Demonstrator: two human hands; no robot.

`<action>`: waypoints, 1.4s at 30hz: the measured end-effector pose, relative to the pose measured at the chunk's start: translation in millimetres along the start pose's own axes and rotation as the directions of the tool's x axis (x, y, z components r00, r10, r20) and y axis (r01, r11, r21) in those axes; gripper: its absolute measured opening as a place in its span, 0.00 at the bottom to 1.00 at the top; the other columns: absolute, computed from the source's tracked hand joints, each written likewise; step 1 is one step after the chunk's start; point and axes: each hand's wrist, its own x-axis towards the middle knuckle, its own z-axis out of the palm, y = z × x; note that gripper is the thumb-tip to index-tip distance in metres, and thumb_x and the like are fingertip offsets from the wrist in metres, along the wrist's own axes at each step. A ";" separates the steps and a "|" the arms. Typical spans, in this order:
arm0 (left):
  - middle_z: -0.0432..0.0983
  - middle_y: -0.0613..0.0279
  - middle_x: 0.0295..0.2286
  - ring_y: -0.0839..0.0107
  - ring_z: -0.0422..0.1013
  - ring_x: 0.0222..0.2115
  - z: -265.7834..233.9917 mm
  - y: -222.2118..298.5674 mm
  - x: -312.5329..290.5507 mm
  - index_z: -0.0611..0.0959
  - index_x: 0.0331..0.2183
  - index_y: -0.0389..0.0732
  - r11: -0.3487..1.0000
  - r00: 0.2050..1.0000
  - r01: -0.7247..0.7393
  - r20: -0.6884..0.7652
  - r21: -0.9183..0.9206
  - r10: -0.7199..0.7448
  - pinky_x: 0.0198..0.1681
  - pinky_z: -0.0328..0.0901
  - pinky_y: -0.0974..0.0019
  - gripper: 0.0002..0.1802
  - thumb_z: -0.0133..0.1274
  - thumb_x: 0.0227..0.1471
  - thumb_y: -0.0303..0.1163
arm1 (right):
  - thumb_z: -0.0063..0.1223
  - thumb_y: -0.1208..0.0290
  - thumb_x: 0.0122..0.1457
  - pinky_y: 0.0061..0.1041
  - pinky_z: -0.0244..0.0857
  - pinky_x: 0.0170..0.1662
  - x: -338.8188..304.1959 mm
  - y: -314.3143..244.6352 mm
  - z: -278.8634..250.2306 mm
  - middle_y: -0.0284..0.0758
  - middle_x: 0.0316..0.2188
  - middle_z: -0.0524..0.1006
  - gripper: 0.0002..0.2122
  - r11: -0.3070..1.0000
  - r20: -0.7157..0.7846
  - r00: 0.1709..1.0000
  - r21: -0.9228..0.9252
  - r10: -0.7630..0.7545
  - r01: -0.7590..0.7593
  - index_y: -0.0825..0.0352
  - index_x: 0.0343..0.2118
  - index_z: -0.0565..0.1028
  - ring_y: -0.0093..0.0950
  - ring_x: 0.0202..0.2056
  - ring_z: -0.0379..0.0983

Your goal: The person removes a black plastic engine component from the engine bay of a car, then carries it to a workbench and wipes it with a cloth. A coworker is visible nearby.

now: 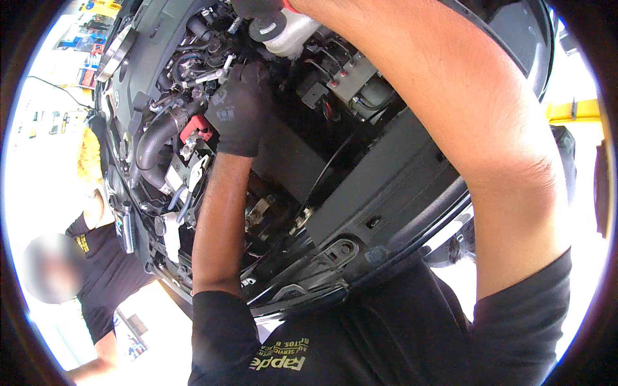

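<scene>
Two forearms (399, 51) (220, 225); two gloved hands (238, 112) (257, 6): left curled, hold hidden; right cropped, can't tell; one reservoir (293, 37)

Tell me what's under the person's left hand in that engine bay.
Beside the gloved left hand you can see a red plastic part and a thick dark hose. Whatever lies directly beneath is covered and cannot be seen.
</scene>
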 end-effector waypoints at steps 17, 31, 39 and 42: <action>0.81 0.46 0.36 0.45 0.79 0.33 9.6 13.9 -13.7 0.83 0.43 0.43 0.977 0.977 0.170 0.154 -0.128 -0.149 0.34 0.72 0.46 0.14 0.56 0.55 0.36 | 0.56 0.67 0.57 0.40 0.74 0.47 -1.7 7.9 -14.0 0.41 0.41 0.83 0.13 0.996 0.064 0.994 0.018 -0.092 0.091 0.63 0.41 0.85 0.40 0.44 0.81; 0.77 0.47 0.49 0.46 0.77 0.44 -25.1 -2.6 -54.7 0.79 0.54 0.41 0.966 0.967 0.064 0.254 -0.250 0.002 0.45 0.74 0.49 0.23 0.56 0.57 0.35 | 0.58 0.68 0.53 0.40 0.74 0.39 18.5 -10.5 53.6 0.41 0.30 0.84 0.10 0.749 0.363 0.666 0.173 -0.652 0.640 0.64 0.35 0.85 0.40 0.34 0.82; 0.72 0.48 0.53 0.47 0.75 0.47 -13.4 0.8 -61.4 0.84 0.44 0.43 0.839 0.990 0.059 0.141 -0.542 0.021 0.49 0.73 0.50 0.17 0.61 0.52 0.36 | 0.53 0.72 0.58 0.40 0.76 0.37 -69.7 -76.0 68.6 0.44 0.33 0.83 0.08 0.969 0.151 0.964 -0.080 -0.220 0.234 0.63 0.37 0.83 0.43 0.36 0.83; 0.72 0.47 0.51 0.48 0.76 0.46 -8.3 1.1 -63.3 0.85 0.42 0.41 0.802 0.995 -0.029 0.059 -0.597 0.080 0.47 0.73 0.51 0.17 0.62 0.50 0.37 | 0.55 0.72 0.58 0.36 0.75 0.37 -66.6 -60.2 80.4 0.44 0.34 0.82 0.11 0.927 0.356 0.910 -0.220 -0.213 0.303 0.62 0.43 0.81 0.41 0.35 0.82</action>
